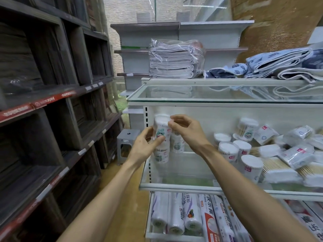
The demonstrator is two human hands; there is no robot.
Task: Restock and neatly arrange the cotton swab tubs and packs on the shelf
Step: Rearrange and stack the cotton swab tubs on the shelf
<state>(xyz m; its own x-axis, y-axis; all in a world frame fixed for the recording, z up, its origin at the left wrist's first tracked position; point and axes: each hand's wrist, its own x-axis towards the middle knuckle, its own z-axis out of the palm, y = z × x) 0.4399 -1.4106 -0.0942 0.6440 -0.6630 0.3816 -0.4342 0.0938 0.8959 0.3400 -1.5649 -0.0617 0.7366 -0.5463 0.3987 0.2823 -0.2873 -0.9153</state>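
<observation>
A clear cotton swab tub (161,127) with a cartoon label is at the far left of the glass shelf (174,186), on top of another tub (160,154). My left hand (145,147) grips its left side from below. My right hand (186,130) pinches its upper right edge, fingers curled. A second stack of tubs (177,143) stands just right, partly hidden by my right hand. Further right, several white-lidded tubs (228,150) and loose swab packs (295,155) lie jumbled.
A glass shelf (227,95) above carries folded towels in plastic (174,60) and blue cloths (279,63). Below, rolls of cling film (174,212) fill the lower shelf. Dark wooden racks (52,102) line the left; a grey stool (126,145) stands in the aisle.
</observation>
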